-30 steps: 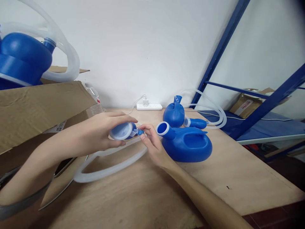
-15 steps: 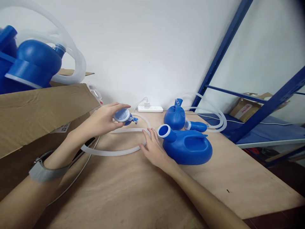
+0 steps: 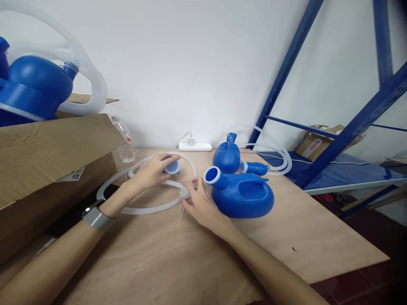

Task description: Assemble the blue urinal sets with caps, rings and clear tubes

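Note:
My left hand (image 3: 156, 171), with a watch on its wrist, curls around a small blue tube-shaped piece with a wide white mouth (image 3: 172, 167), held low over the table. A long translucent hose (image 3: 149, 209) lies in loops beneath and around that hand. With its fingertips, my right hand (image 3: 203, 204) pinches a small translucent cap (image 3: 185, 192) with a thin strap hanging from it. Just right of this hand lies a blue plastic urinal bottle (image 3: 244, 197) on its side, its white-rimmed mouth facing my hands.
Behind stand a second blue bottle (image 3: 226, 157) and another blue tube piece (image 3: 256, 168) with a coiled hose. At left are a cardboard box (image 3: 54, 156) holding more blue bottles and a clear water bottle (image 3: 125, 142). A power strip (image 3: 195, 147) sits by the wall; a blue shelf (image 3: 318, 169) is right.
My left hand has lowered the blue tube piece toward the table. My right hand, earlier spread at the hose, now pinches the translucent cap. The view has shifted slightly.

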The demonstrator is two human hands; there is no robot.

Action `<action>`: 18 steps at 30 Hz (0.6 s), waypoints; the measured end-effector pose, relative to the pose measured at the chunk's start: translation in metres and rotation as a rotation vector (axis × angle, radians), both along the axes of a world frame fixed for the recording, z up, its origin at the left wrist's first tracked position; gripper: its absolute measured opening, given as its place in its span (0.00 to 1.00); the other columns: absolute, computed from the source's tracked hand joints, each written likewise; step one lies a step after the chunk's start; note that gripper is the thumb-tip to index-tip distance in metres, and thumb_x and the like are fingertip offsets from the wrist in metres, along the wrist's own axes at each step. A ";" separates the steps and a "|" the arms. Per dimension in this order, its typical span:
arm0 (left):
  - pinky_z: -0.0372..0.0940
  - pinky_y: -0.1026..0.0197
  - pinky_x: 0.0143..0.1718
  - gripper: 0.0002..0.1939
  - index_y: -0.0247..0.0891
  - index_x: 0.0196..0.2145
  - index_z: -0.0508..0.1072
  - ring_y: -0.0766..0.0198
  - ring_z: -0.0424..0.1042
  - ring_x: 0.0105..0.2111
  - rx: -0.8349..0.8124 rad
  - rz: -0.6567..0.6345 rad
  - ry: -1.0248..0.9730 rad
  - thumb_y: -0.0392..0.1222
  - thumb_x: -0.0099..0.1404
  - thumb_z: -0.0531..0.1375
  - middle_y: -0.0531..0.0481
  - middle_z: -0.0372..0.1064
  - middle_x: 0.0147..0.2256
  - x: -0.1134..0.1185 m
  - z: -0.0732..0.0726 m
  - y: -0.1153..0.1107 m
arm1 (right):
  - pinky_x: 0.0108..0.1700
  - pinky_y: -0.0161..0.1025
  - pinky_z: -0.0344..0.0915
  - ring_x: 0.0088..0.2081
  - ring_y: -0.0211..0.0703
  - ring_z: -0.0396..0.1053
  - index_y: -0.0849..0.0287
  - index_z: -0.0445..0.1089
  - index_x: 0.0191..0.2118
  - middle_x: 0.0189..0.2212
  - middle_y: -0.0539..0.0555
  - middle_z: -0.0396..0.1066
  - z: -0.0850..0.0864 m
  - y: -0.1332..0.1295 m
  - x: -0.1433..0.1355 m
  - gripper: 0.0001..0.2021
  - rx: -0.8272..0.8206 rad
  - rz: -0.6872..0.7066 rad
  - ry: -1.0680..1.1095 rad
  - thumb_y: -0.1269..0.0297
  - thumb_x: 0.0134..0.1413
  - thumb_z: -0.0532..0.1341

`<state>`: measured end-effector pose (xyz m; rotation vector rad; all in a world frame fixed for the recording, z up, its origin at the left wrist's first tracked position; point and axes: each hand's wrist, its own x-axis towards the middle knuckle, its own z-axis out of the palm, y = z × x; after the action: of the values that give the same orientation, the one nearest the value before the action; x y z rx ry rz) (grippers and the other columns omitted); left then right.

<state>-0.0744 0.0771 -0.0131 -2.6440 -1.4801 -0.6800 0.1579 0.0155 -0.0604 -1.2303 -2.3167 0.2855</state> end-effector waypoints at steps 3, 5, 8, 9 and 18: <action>0.65 0.47 0.58 0.30 0.47 0.67 0.66 0.46 0.65 0.62 -0.010 -0.056 0.046 0.45 0.68 0.61 0.42 0.65 0.64 0.003 -0.005 0.002 | 0.57 0.55 0.71 0.56 0.56 0.69 0.56 0.67 0.59 0.56 0.64 0.58 0.001 -0.011 0.001 0.19 0.022 0.040 0.073 0.65 0.64 0.63; 0.65 0.47 0.58 0.30 0.47 0.66 0.67 0.44 0.64 0.63 -0.036 -0.071 0.048 0.50 0.68 0.62 0.42 0.65 0.64 0.003 -0.007 0.002 | 0.56 0.54 0.72 0.51 0.52 0.70 0.57 0.67 0.59 0.55 0.62 0.57 0.002 -0.017 0.003 0.19 0.026 0.083 0.110 0.65 0.63 0.65; 0.62 0.46 0.61 0.28 0.47 0.63 0.71 0.44 0.64 0.63 -0.096 -0.098 0.034 0.58 0.70 0.60 0.42 0.65 0.63 0.003 -0.007 0.003 | 0.55 0.52 0.74 0.48 0.48 0.71 0.55 0.63 0.62 0.55 0.61 0.58 0.004 -0.022 0.005 0.24 0.063 0.166 0.163 0.64 0.64 0.66; 0.61 0.45 0.62 0.27 0.47 0.62 0.73 0.44 0.64 0.63 -0.132 -0.112 0.036 0.60 0.71 0.58 0.42 0.66 0.63 0.004 -0.005 0.002 | 0.54 0.52 0.74 0.48 0.47 0.71 0.54 0.61 0.64 0.55 0.61 0.58 0.004 -0.022 0.006 0.25 0.088 0.185 0.174 0.64 0.64 0.66; 0.64 0.55 0.59 0.26 0.49 0.62 0.72 0.53 0.71 0.59 -0.537 -0.293 -0.050 0.60 0.77 0.48 0.49 0.72 0.61 0.023 0.059 -0.051 | 0.53 0.51 0.76 0.57 0.52 0.70 0.53 0.58 0.63 0.59 0.63 0.62 0.013 -0.019 0.012 0.23 0.349 0.241 0.178 0.59 0.68 0.62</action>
<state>-0.0513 0.0264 0.0458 -3.3159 -1.4693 -0.4007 0.1703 -0.0035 -0.0476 -0.7292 -2.2393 0.0624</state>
